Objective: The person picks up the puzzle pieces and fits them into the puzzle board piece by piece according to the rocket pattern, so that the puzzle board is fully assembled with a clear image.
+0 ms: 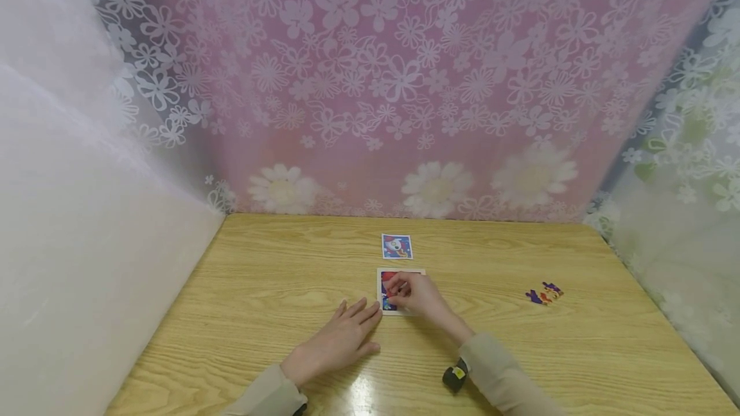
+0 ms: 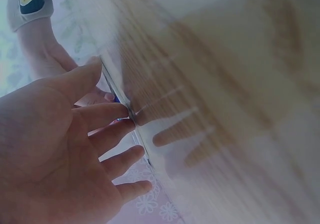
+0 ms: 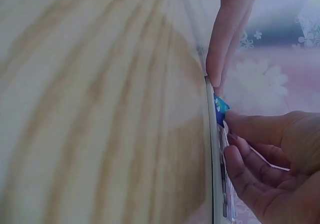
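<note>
A small jigsaw puzzle in a white frame [image 1: 379,291] lies flat on the table, its picture partly filled in red and blue. Over its middle, my right hand [image 1: 421,297] has thumb and fingers curled together and pinches a blue puzzle piece [image 3: 220,110], which tilts up from the board in the right wrist view. The hand hides much of the picture. My left hand [image 1: 345,336] lies palm down with fingers extended, its fingertips at the frame's left edge. In the left wrist view, the fingers [image 2: 117,161] are spread and hold nothing.
Beyond the puzzle lies a small picture card [image 1: 397,246] showing a white cartoon figure on blue. Several loose purple and orange puzzle pieces [image 1: 545,294] sit at the right of the wood-grain table [image 1: 277,262]. A flowered pink curtain [image 1: 370,95] hangs behind.
</note>
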`<state>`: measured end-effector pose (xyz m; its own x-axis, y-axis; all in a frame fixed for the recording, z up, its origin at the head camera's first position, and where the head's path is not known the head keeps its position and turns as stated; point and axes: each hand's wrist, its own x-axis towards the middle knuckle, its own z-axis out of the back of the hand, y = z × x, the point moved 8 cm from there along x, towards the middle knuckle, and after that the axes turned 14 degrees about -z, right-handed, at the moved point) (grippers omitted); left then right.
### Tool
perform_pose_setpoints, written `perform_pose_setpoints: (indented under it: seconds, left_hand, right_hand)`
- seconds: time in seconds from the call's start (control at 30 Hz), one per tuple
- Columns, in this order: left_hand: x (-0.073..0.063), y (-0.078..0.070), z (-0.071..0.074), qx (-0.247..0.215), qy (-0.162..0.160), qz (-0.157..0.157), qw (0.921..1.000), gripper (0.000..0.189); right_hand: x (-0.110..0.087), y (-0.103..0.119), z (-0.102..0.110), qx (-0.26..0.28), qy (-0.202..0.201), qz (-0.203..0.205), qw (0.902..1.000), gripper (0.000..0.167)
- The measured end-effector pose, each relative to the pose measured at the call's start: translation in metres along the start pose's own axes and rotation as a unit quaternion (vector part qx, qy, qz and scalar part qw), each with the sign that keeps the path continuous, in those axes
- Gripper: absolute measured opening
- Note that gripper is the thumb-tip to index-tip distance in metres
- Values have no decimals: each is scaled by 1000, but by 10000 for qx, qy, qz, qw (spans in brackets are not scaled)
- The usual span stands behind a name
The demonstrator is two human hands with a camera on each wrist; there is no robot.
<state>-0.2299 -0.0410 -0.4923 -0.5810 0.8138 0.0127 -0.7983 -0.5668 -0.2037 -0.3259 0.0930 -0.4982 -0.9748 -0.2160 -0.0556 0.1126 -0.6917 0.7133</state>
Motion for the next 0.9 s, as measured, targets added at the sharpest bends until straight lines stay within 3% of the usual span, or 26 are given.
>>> perform_pose_setpoints:
  seconds: [0.2,0.5,0.63,0.9]
  left_hand:
    - [-1,-1,1,-61,21,26,10000,64]
    - [0,-1,0,-144,32,-3,9999,65]
    - [0,-1,-1,-136,45,25,9999,65]
    - [0,-1,-1,-95,52,104,9999,65]
  right_hand:
    - [1,2,-1,-316,-55,-42,9995,12]
    - [0,5,0,-343,-87,-40,9994,10]
    - [-2,3,5,78,-145,-164,9997,5]
    - [-9,-7,26,1180,-110,-171,9928,24]
